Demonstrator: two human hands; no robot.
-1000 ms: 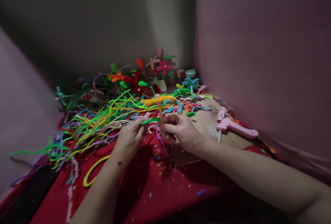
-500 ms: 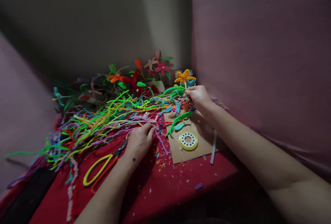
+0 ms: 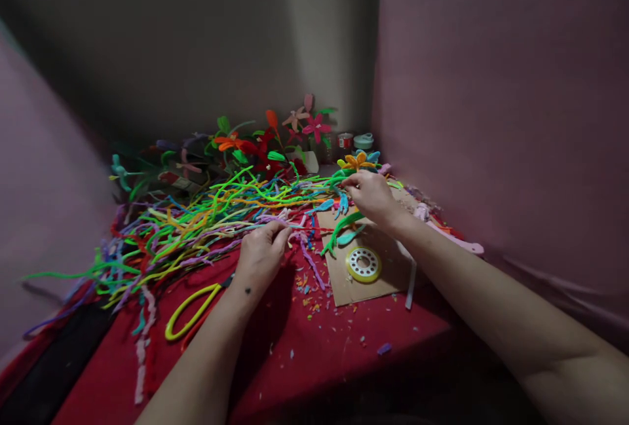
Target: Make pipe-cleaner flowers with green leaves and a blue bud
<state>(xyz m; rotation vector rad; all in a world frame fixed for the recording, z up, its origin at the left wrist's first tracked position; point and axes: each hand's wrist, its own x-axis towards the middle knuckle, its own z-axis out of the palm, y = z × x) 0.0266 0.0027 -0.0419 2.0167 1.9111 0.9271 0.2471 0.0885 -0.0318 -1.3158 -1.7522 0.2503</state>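
— What is on the table?

— A red cloth covers it. Tiny cut bits lie all over the cloth. A big messy pile of fuzzy sticks in green, yellow, purple and blue fills the left side and the middle.

— Where are the person's hands?

— The left hand lies at the near edge of the pile. Its fingers curl down onto some pale sticks, but I cannot tell if it pinches one. The right hand reaches further back. Its fingers are closed on the stem just under a yellow flower, which sits low at the far right end of the pile.

— What else is there?

— A piece of cardboard lies under the right arm, with a tape roll on it. Scissors with yellow handles lie near the left wrist. A pink glue gun lies by the pink wall.

— And at the back?

— Finished flowers stand in the corner beside little jars. A grey wall is behind them. The room is dim.
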